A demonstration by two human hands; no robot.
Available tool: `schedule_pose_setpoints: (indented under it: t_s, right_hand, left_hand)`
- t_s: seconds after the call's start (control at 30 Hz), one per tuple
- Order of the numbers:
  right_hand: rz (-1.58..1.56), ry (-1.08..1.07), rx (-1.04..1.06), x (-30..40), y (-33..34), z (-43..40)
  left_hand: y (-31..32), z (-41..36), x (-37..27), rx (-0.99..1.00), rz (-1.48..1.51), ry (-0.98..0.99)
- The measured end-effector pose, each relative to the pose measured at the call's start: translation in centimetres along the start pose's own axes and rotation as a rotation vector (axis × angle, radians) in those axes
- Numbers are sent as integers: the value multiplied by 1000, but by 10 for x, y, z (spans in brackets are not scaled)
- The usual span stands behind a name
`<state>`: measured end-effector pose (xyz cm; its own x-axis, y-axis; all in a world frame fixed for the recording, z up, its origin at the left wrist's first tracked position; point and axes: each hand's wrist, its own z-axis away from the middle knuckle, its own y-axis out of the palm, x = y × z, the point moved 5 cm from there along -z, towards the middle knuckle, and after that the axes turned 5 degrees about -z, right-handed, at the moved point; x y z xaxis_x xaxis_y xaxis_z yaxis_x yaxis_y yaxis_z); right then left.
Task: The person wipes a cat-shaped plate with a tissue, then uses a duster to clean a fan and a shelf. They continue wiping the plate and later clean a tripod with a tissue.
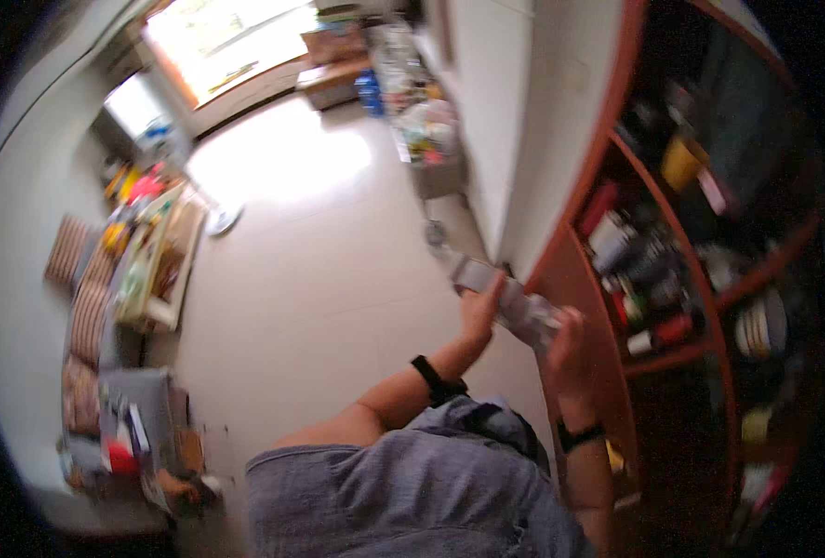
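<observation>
In front of my body, my left hand [481, 310] is closed around a long pale object [513, 296], greyish white and blurred, with what looks like a broad flat head at its far end. My right hand [567, 342] is at the near end of the same object, its fingers bent around it; the blur hides the exact hold. A black band [435, 380] circles my left wrist and another [580, 436] my right. What the object is, I cannot tell.
A reddish wooden shelf unit [670, 359] with mixed items stands close on the right, beside a white wall [517, 125]. Farther off are a loaded side table [440, 178] and a blue container [369, 92]. A sofa [88, 314] and a cluttered low table [189, 258] line the left.
</observation>
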<state>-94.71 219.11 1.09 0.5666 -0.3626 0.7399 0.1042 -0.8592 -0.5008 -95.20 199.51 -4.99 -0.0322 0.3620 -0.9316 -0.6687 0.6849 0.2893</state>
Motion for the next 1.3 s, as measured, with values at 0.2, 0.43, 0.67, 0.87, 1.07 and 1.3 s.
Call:
schedule_pose_setpoints:
  t_s: [0.2, 0.43, 0.67, 0.87, 1.07, 1.3]
  right_hand:
    - [315, -229, 148, 45, -4, -6]
    - [409, 46, 361, 21, 25, -3]
    - [-407, 405, 77, -23, 27, -23]
    - [-799, 628, -66, -7, -4, -32]
    - [-697, 807, 88, -35, 2, -11]
    - [-561, 689, 20, -59, -2, -4]
  left_hand:
    - [-5, 7, -13, 30, -125, 11]
    - [-20, 1, -35, 108, -513, 33]
    - [-10, 9, -64, 260, -339, 413]
    - [-44, 4, -72, 132, -169, 316]
    - [-10, 2, -5, 636, 274, -351]
    - [13, 20, -30, 800, 159, -316]
